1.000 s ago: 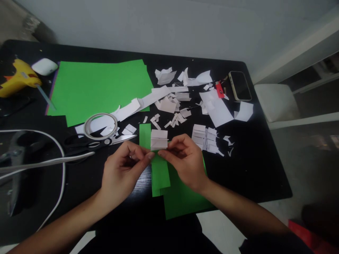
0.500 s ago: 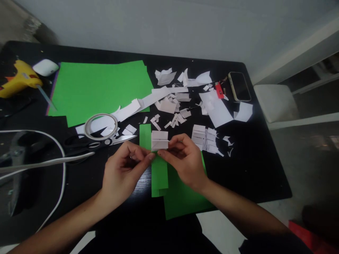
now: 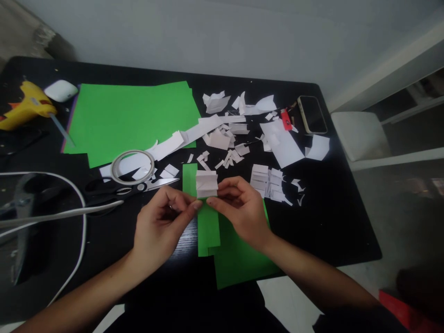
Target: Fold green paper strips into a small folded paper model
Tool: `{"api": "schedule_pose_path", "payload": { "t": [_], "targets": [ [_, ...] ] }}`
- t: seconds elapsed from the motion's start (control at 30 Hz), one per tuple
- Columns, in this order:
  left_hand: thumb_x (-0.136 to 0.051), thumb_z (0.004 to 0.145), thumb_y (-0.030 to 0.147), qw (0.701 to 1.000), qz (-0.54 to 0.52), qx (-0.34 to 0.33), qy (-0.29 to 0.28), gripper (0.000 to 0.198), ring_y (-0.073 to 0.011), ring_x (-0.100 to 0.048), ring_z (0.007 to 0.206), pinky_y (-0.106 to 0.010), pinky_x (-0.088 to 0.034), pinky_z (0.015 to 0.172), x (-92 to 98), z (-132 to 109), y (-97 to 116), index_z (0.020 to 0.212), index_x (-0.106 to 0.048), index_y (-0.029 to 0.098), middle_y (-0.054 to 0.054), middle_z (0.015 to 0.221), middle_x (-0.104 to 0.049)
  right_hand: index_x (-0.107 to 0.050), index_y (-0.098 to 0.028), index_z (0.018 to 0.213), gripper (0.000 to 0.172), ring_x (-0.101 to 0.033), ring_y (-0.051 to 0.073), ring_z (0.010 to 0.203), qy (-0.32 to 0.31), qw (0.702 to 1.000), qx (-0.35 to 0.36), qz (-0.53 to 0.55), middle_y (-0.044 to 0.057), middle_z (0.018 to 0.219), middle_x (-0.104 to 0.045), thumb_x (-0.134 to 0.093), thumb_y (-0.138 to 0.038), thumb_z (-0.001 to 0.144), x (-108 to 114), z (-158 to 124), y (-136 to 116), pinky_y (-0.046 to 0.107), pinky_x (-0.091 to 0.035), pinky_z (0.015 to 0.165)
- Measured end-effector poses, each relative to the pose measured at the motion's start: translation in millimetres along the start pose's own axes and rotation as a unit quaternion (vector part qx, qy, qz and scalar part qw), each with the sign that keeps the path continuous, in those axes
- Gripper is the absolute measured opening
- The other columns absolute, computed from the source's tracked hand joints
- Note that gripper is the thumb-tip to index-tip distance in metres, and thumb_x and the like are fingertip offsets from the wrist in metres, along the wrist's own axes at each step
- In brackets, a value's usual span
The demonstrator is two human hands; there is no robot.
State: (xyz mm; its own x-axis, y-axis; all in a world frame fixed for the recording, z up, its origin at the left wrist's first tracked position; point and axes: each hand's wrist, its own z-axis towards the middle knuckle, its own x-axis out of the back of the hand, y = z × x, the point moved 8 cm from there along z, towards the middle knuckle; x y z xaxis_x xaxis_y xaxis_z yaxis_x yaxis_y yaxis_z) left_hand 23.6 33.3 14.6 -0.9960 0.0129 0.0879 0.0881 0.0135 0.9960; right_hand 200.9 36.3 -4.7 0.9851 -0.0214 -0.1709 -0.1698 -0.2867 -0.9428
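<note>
A small folded piece of white paper (image 3: 207, 184) is held between my two hands, its creased flaps showing on the upper side. My left hand (image 3: 166, 219) is closed, thumb and forefinger pinching at the lower left corner. On the other side my right hand (image 3: 241, 210) is closed too, with its thumb at the lower edge and its fingers at the right side. Beneath the folded piece lies a green paper strip (image 3: 209, 231), which runs toward me. A larger green sheet (image 3: 239, 261) lies under my right wrist. Several more folded white papers (image 3: 266, 181) sit right of my right hand.
Left of my hands are scissors (image 3: 141, 187), a tape roll (image 3: 114, 173) and a white cable (image 3: 84, 231). A yellow glue gun (image 3: 31, 104) and green sheets (image 3: 135, 115) occupy the back left. White scraps (image 3: 220, 138), a red object (image 3: 286, 120) and a phone (image 3: 312, 114) are farther back.
The folded white paper has shifted slightly left and tipped, and its flaps now look different. Both hands keep their grip in nearly the same place.
</note>
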Motion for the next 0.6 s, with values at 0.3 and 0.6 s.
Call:
{"api": "schedule_pose_path", "payload": {
  "t": [0.3, 0.6],
  "targets": [
    [-0.077, 0.086, 0.015, 1.000, -0.009, 0.005, -0.004, 0.024, -0.0135, -0.069, 0.074, -0.024, -0.055, 0.065, 0.1, -0.5, -1.9, 0.077, -0.056, 0.021, -0.001, 0.080, -0.072, -0.067, -0.024, 0.087, 0.035, -0.074, 0.016, 0.077, 0.023, 1.000, 0.002, -0.014, -0.002, 0.080, -0.075, -0.095, -0.033, 0.069, 3.1, -0.9, -2.6, 0.029, -0.062, 0.072],
    [-0.077, 0.086, 0.017, 1.000, -0.002, 0.015, -0.004, 0.024, -0.0135, -0.067, 0.071, -0.024, -0.054, 0.062, -1.2, 1.2, -2.6, 0.077, -0.055, 0.022, -0.001, 0.079, -0.073, -0.065, -0.025, 0.087, 0.036, -0.072, 0.017, 0.077, 0.023, 1.000, 0.001, -0.007, -0.001, 0.082, -0.074, -0.095, -0.034, 0.069, 3.4, -0.7, -0.1, 0.031, -0.062, 0.072]
  ]
}}
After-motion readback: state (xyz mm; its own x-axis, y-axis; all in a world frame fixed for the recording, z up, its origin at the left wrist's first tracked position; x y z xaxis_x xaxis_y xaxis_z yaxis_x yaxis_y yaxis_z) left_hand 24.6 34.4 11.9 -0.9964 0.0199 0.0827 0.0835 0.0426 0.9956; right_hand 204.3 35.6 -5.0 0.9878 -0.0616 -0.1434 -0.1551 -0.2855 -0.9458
